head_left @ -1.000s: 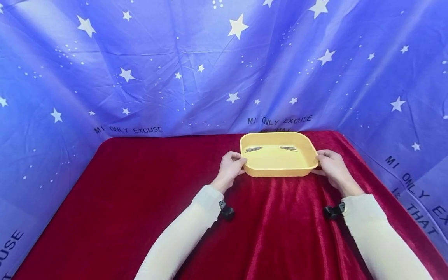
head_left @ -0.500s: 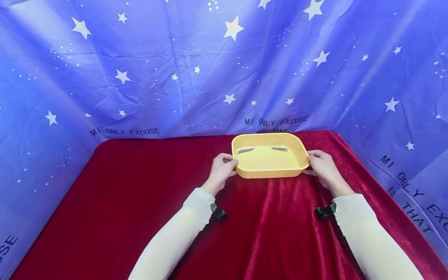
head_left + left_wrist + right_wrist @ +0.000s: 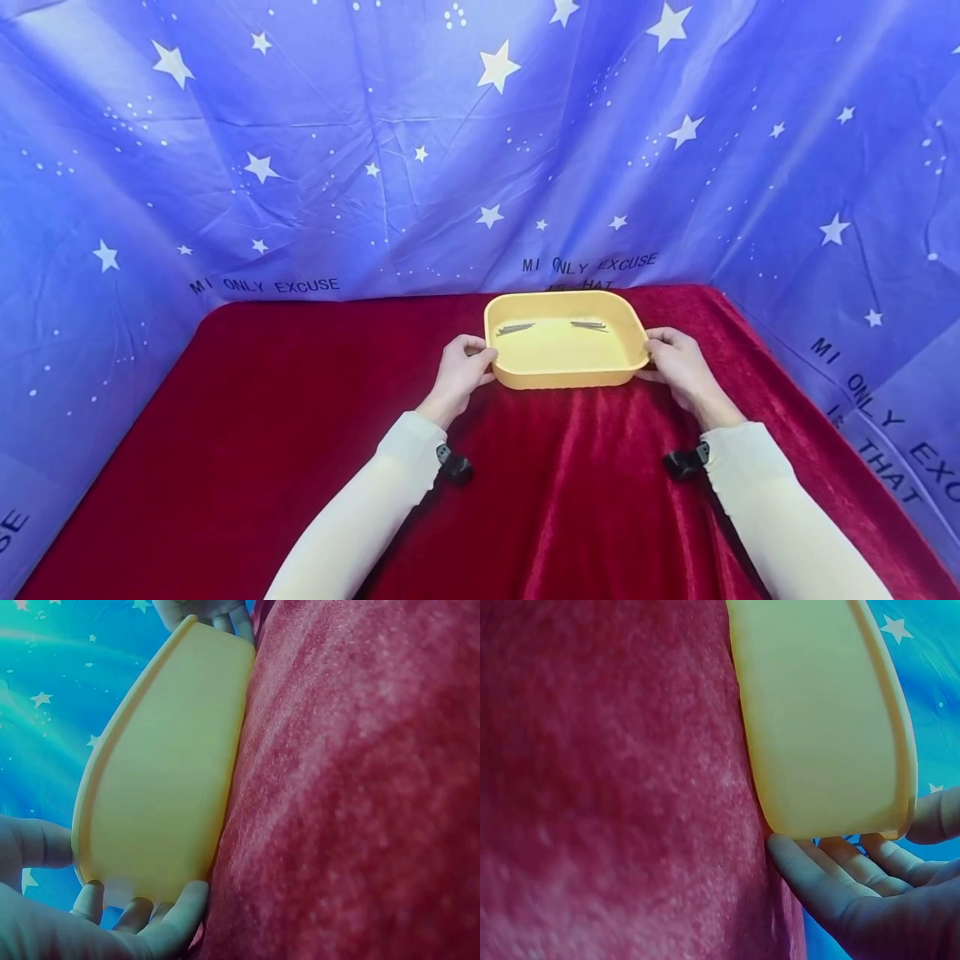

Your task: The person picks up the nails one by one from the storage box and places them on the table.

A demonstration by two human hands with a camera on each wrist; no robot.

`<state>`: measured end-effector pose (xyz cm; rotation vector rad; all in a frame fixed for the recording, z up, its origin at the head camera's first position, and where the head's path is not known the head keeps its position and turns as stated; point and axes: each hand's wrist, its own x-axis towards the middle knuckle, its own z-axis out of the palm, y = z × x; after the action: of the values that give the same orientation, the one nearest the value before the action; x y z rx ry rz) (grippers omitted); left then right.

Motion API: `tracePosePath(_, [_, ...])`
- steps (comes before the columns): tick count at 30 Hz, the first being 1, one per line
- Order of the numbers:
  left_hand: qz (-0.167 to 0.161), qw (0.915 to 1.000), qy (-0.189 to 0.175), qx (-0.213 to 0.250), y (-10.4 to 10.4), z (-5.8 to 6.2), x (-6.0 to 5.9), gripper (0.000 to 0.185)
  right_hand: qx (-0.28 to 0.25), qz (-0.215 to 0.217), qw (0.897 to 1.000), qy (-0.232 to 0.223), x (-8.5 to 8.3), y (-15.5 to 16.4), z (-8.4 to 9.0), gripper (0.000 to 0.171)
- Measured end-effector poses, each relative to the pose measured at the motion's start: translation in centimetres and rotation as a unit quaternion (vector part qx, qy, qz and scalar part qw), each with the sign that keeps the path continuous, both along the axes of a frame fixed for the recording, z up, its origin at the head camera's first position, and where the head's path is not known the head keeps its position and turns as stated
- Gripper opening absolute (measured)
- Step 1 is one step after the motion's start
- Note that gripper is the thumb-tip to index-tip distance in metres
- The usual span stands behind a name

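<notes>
Toward the far middle of the red velvet surface [image 3: 262, 433] sits a yellow tray [image 3: 564, 377]. Left hand [image 3: 459, 371] grips its left end, thumb over the rim, fingers [image 3: 161, 919] curled under; right hand [image 3: 678, 362] grips the right end the same way, fingers [image 3: 817, 881] under the base. Two small bunches of thin metal pins [image 3: 515, 328] lie inside near the far wall, well apart. Starry blue cloth [image 3: 375, 150] behind

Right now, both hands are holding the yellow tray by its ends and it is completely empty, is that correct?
Not quite: the yellow tray is not empty. The head view shows two small bunches of thin metal pins inside. Left hand and right hand do hold its ends.
</notes>
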<state>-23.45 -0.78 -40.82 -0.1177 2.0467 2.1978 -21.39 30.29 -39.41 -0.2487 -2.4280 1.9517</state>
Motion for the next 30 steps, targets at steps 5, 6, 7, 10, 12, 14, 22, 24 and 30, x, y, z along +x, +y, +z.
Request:
tracePosePath(5, [0.0,1.0,-0.003,-0.003,-0.4,-0.1,0.1,0.023,-0.005,0.003,1.0,0.002,0.1,-0.3,-0.1,0.04])
tracePosePath(6, [0.001,1.0,-0.002,-0.003,-0.6,-0.1,0.1,0.023,-0.007,0.003,1.0,0.002,0.1,-0.4,-0.1,0.04])
tracePosePath(7, [0.002,1.0,-0.002,-0.002,-0.7,-0.1,0.2,0.023,-0.008,0.004,1.0,0.004,0.1,-0.5,-0.2,0.04])
tracePosePath(10, [0.007,1.0,-0.001,-0.003,-1.0,0.0,0.2,0.023,-0.012,0.007,1.0,0.005,0.1,-0.8,-0.2,0.04])
tracePosePath(12, [0.008,1.0,-0.002,-0.004,-1.2,0.1,0.2,0.023,-0.014,0.009,1.0,0.006,0.1,-1.1,-0.2,0.039])
tracePosePath(14, [0.008,0.9999,-0.003,-0.006,-1.4,0.1,0.3,0.023,-0.014,0.009,1.0,0.008,0.1,-1.2,-0.2,0.039])
tracePosePath(22, [0.007,0.9999,-0.003,-0.007,-2.0,0.1,0.3,0.023,-0.02,0.008,1.0,0.008,0.2,-1.8,-0.1,0.038])
tracePosePath(24, [0.008,0.9999,-0.001,-0.01,-2.3,0.0,0.4,0.023,-0.02,0.009,1.0,0.008,0.1,-2.1,-0.2,0.039])
tracePosePath(30, [0.013,0.9999,0.002,-0.008,-3.2,0.1,0.6,0.024,-0.023,0.012,1.0,0.011,-0.2,-3.0,-0.4,0.037])
